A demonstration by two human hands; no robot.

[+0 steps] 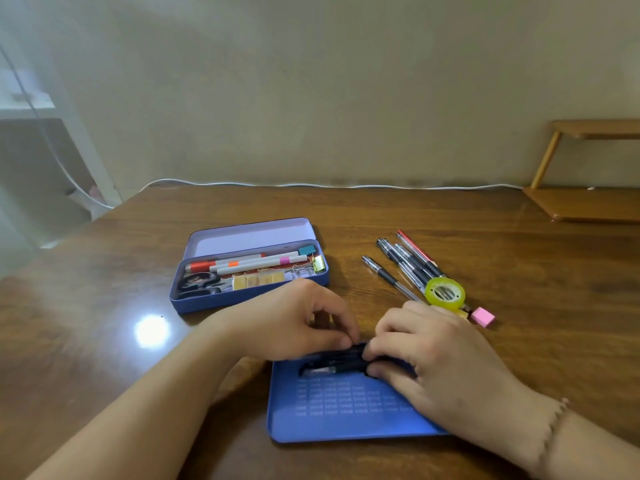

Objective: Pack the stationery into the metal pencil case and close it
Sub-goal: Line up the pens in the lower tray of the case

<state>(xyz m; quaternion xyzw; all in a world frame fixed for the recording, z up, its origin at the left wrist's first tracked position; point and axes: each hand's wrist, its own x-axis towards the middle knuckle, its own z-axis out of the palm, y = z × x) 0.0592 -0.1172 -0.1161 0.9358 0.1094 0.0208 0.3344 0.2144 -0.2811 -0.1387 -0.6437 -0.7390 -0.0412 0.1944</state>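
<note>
Both hands meet over a blue tray (pixel 346 420) lying on the wooden surface (pixel 104 341) close to the person. The left hand (pixel 294 320) pinches one end of a bundle of dark pens (pixel 332 363) between thumb and curled fingers; the right hand (pixel 440 362) grips the other end with fingers curled round it, and the bundle rests on the tray's far edge. Just beyond the left hand lies the open pencil case (pixel 249 299), holding markers (pixel 256 263), scissors (pixel 197 285) and clips. Beyond the right hand lie loose pens (pixel 405 263), a roll of yellow tape (pixel 445 292) and a pink eraser (pixel 482 317).
</note>
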